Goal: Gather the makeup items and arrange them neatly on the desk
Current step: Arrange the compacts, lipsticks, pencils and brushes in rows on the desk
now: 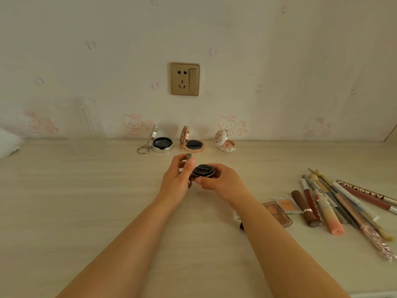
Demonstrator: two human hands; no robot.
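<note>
Spanning pale wood under cat-print wallpaper (236, 39), desk (86, 201) — both hands' grip holds compact (203, 170).

Pale wood desk (86, 211) below cartoon-cat wallpaper (279, 61) (gold socket (185, 79) at centre).

You are viewing a black compact (203, 170), a pale wood-grain desk (86, 190), pink cat-print wallpaper (133, 123), a gold socket plate (185, 78), and an orange palette (287, 204).
</note>
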